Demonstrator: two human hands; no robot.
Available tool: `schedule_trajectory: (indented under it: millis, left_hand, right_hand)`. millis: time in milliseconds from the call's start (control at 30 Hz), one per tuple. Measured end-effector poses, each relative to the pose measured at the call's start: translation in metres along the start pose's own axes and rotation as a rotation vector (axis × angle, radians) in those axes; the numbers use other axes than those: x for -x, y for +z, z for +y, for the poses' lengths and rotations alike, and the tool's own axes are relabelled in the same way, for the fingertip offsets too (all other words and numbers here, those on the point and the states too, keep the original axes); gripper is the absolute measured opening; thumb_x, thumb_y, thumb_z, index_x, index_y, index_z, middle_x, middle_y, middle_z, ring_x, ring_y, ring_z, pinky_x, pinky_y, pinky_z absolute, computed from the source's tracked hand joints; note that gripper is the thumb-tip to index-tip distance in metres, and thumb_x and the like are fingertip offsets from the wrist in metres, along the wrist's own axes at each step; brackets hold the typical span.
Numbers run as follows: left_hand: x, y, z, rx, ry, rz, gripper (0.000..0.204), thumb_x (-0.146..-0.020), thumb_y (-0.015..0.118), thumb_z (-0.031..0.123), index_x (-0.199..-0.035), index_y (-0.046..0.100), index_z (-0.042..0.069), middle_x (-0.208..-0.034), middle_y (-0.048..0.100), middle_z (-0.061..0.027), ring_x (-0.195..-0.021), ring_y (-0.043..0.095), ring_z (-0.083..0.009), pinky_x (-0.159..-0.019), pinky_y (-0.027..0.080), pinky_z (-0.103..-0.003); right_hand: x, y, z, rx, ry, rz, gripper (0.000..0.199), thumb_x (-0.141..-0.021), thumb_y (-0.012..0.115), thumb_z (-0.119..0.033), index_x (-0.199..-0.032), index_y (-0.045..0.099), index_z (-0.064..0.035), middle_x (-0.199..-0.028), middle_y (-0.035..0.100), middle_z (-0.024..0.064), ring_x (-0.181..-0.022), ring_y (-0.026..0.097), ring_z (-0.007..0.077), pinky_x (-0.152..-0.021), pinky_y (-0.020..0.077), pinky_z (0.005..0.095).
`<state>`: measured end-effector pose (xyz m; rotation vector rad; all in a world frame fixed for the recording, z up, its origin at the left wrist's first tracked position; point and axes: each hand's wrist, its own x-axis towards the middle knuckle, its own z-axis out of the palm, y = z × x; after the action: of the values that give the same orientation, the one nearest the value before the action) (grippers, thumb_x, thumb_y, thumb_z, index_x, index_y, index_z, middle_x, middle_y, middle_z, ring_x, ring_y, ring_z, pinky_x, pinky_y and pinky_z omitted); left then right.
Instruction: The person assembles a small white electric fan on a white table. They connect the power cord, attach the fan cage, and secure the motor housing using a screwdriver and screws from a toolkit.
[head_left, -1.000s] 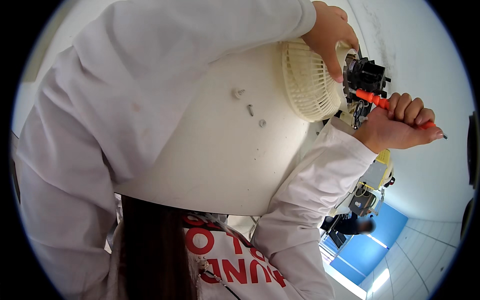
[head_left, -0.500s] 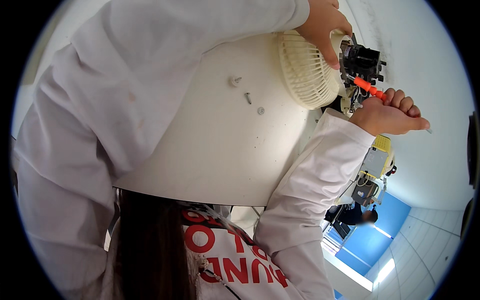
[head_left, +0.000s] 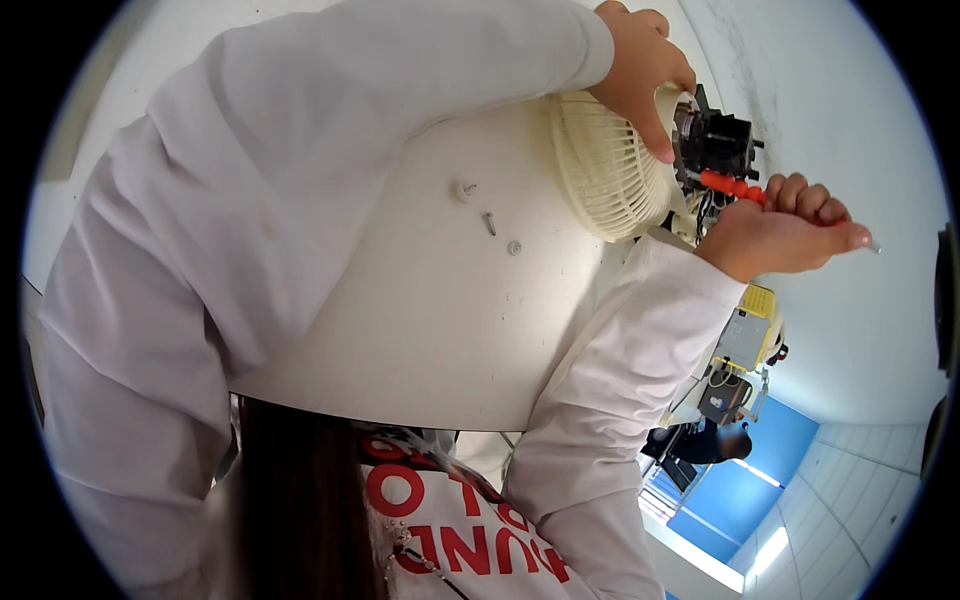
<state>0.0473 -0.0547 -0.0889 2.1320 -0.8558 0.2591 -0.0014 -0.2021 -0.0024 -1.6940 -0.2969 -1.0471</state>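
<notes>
A cream fan grille stands at the far edge of a white table. My left hand grips the grille's top rim. Behind the grille sits a black fan motor. My right hand is closed around an orange-handled screwdriver whose handle points at the motor. A small white knob, a screw and a washer lie loose on the table left of the grille.
A yellow and grey device and a dark box stand beyond the table at right. A person is seated further off by a blue surface. White wall fills the upper right.
The view has shifted slightly; the grille and both hands sit a little higher and further left in the picture. My right hand keeps hold of the screwdriver at the motor.
</notes>
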Motion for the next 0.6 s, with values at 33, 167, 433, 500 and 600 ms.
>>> schedule_trajectory:
  millis: [33,167,433,500,600]
  left_hand:
    - [-0.001,0.002,0.000,-0.008,0.006,-0.001,0.069,-0.062,0.076,0.057,-0.113,0.066,0.012,-0.114,0.065,-0.0067,-0.122,0.044,-0.0343,-0.099,0.036,-0.046]
    - [0.005,-0.005,0.002,0.022,0.017,-0.027,0.069,-0.062,0.075,0.059,-0.113,0.066,0.013,-0.116,0.064,-0.0072,-0.124,0.042,-0.0344,-0.099,0.035,-0.046]
    - [-0.004,0.001,-0.012,-0.082,0.013,0.006,0.085,-0.059,0.074,0.068,-0.126,0.058,0.018,-0.134,0.054,-0.0024,-0.135,0.034,-0.0335,-0.105,0.029,-0.050]
    - [-0.001,-0.001,-0.006,-0.048,0.002,-0.017,0.084,-0.064,0.076,0.063,-0.130,0.055,0.016,-0.138,0.051,-0.0046,-0.136,0.031,-0.0362,-0.108,0.027,-0.051]
    - [0.000,-0.002,0.000,0.018,-0.017,-0.083,0.084,-0.067,0.077,0.058,-0.134,0.050,0.015,-0.140,0.048,-0.0035,-0.141,0.021,-0.0365,-0.112,0.020,-0.051]
  right_hand:
    - [0.001,-0.002,0.001,0.002,0.000,0.014,0.056,-0.096,0.034,-0.063,-0.069,0.025,-0.0151,-0.054,0.019,-0.0021,-0.047,0.016,0.0103,-0.045,0.0148,0.0261]
    - [0.005,0.000,0.000,0.069,-0.022,0.048,0.055,-0.098,0.031,-0.060,-0.068,0.028,-0.0142,-0.055,0.021,-0.0022,-0.047,0.019,0.0106,-0.046,0.0203,0.0253]
    - [-0.001,0.011,-0.011,-0.032,0.126,0.194,0.051,-0.099,0.037,-0.052,-0.068,0.035,-0.0118,-0.056,0.029,-0.0017,-0.049,0.028,0.0101,-0.046,0.0253,0.0247]
    - [-0.005,-0.001,-0.012,-0.244,0.254,0.231,0.048,-0.100,0.039,-0.050,-0.069,0.035,-0.0132,-0.056,0.027,-0.0033,-0.049,0.025,0.0092,-0.045,0.0226,0.0242]
    - [-0.008,-0.037,0.011,-0.539,0.416,0.290,0.044,-0.101,0.041,-0.046,-0.070,0.037,-0.0153,-0.056,0.025,-0.0046,-0.049,0.022,0.0088,-0.044,0.0212,0.0234]
